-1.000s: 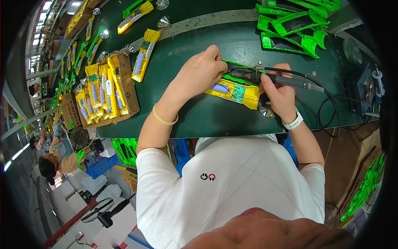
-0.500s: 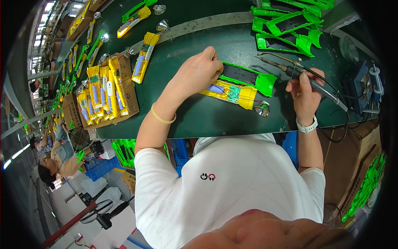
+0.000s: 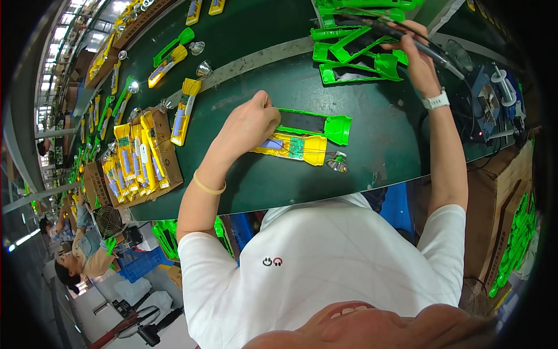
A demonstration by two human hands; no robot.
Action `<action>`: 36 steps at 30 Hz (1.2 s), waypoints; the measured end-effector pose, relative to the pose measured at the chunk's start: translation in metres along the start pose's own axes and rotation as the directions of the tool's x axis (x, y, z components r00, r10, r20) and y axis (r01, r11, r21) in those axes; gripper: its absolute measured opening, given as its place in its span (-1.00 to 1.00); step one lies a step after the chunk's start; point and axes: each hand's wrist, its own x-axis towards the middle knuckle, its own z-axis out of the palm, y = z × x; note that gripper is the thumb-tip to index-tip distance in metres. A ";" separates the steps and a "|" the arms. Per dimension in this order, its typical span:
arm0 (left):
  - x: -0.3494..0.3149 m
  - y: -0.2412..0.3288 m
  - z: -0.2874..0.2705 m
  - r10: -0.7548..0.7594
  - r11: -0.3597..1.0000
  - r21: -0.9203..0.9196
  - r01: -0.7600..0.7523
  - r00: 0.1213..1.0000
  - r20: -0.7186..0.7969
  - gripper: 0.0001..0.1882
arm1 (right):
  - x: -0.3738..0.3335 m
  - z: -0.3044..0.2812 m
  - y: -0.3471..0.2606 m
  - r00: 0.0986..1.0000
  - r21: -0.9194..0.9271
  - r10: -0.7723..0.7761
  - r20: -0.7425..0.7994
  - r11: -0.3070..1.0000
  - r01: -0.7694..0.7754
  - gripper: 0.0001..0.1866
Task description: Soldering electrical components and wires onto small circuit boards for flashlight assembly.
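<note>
My left hand (image 3: 246, 127) is closed over the left ends of two long parts lying side by side on the green table. The farther part is a green plastic shell (image 3: 337, 129) with a dark middle. Nearer me lies a yellow housing (image 3: 314, 152) with a purple cylinder and a green circuit board (image 3: 297, 148); thin wires link it to a shiny lamp reflector (image 3: 337, 164). What the left fingertips pinch is hidden. My right hand (image 3: 411, 58) grips a soldering iron (image 3: 435, 54) by its dark handle, raised over a pile of green shells (image 3: 349, 72).
On the left, a cardboard box (image 3: 170, 142) holds several yellow housings, with another yellow housing (image 3: 185, 113) beside it. A soldering station (image 3: 483, 104) with a cable stands at the right. A co-worker (image 3: 93, 259) sits far left.
My right hand has carried the soldering iron up and away, from beside the lamp reflector to the green shell pile. The whole view has shifted; my left hand stays at the parts' ends.
</note>
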 end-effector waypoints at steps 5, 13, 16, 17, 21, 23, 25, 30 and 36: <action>0.000 -0.003 -0.007 -0.026 0.995 -0.103 0.007 0.983 -0.179 -0.86 | -0.038 0.013 -0.003 0.993 0.091 -0.115 0.006 0.989 0.114 -0.66; 0.001 -0.020 -0.004 0.246 0.966 -0.009 -0.257 0.933 -0.263 -0.76 | -0.112 0.040 -0.049 0.966 0.063 -0.200 -0.166 0.975 0.212 -0.44; -0.032 -0.005 -0.009 0.282 0.924 -0.255 -0.286 0.958 -0.051 -0.55 | -0.112 0.033 -0.041 0.986 0.106 -0.114 -0.124 0.986 0.127 -0.41; -0.039 -0.002 -0.001 0.299 0.921 -0.271 -0.281 0.954 0.025 -0.46 | -0.111 0.039 -0.035 0.984 0.112 -0.125 -0.124 0.984 0.139 -0.41; -0.047 0.004 0.017 0.259 0.937 -0.237 -0.257 0.966 -0.021 -0.45 | -0.099 0.062 -0.012 0.994 0.128 -0.011 0.107 0.992 -0.003 -0.52; -0.047 -0.005 0.006 0.195 0.935 -0.281 -0.216 0.976 -0.102 -0.49 | -0.091 0.065 -0.006 0.987 0.065 -0.008 0.163 0.998 -0.003 -0.56; -0.041 -0.024 -0.022 0.140 0.947 -0.261 -0.189 0.971 -0.196 -0.52 | -0.076 0.061 -0.016 0.995 0.130 -0.087 -0.045 0.987 0.093 -0.58; 0.014 -0.118 -0.086 -0.167 0.975 -0.197 0.107 0.933 -0.319 -0.43 | -0.053 0.031 -0.048 0.923 0.415 -0.041 -0.383 0.885 0.211 -0.45; 0.070 -0.233 -0.071 -0.351 0.937 -0.029 0.349 0.932 -0.094 -0.26 | -0.095 0.139 -0.102 0.996 0.197 0.086 0.019 0.976 -0.088 -0.52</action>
